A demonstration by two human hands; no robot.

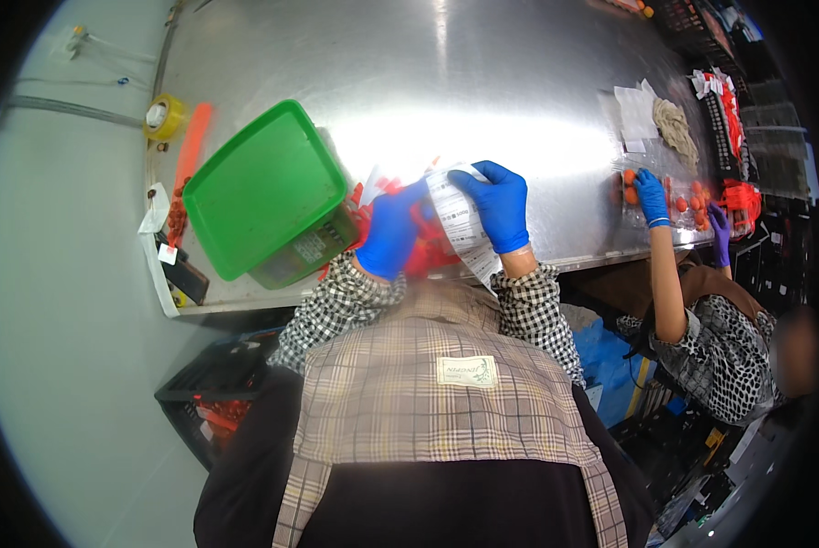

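A white strip of printed labels (462,219) hangs from my right hand (501,205), which wears a blue glove and pinches the strip near its upper end. The strip trails down past my right wrist. Close by on the left is my left hand (391,236), also blue-gloved and smeared by motion, so its fingers cannot be made out. Bright red netting-like material (432,251) lies around and under my left hand, partly hidden and blurred. Beside my left hand stands a clear tub with a green lid (265,192).
The metal table (519,100) has a roll of yellow tape (165,117) at its left edge. A black crate (213,393) sits below. At right, a co-worker's gloved hands (651,196) handle small orange-red produce (697,201), near a beige cloth (674,128).
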